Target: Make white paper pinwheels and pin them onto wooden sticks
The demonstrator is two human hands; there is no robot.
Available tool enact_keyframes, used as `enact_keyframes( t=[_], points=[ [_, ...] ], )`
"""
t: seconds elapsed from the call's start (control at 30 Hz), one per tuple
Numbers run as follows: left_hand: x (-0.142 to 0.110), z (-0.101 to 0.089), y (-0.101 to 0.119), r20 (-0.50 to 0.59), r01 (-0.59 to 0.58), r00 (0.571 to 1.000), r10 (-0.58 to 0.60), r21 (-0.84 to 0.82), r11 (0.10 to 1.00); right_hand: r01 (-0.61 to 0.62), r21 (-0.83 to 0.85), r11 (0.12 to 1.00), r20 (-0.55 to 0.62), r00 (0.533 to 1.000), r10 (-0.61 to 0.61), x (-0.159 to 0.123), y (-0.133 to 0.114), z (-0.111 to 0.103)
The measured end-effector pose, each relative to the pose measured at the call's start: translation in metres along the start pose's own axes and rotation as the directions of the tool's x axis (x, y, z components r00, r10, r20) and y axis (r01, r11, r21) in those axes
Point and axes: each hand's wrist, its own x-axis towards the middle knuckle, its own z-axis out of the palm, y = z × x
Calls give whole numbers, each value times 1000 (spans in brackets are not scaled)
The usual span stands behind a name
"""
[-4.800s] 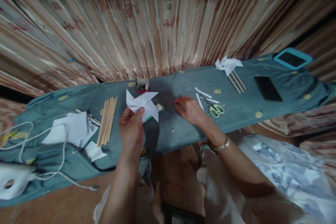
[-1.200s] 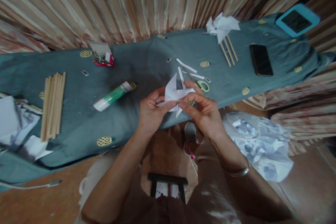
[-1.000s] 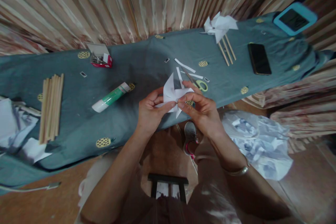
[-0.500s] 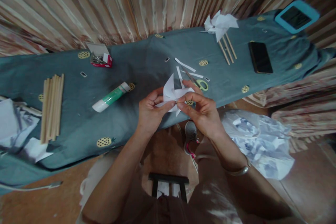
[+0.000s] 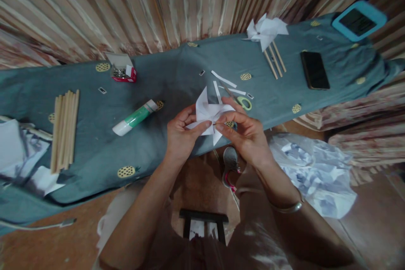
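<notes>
Left hand [image 5: 182, 135] grips the pinwheel [image 5: 204, 107] over the near edge of the table [image 5: 164, 71]; right hand [image 5: 249, 136] pinches an apparent pin [image 5: 214, 124] at its centre. Step: likely pinning. Next move calls for steady alignment.

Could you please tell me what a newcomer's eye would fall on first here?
Probably the white paper pinwheel in the middle, held in the left hand, with the right hand pinching something tiny at its centre. Next might come the blue-framed device at the table's far right, then the green-and-white tube lying left of the hands.
</notes>
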Motion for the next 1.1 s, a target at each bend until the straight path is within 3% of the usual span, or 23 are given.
enact_keyframes(
  t=[1.1],
  points=[
    [-3,2,1,49,25,999,-24,-24,999,-1,0,1000,7,1000,1,-1,0,0]
  ],
)
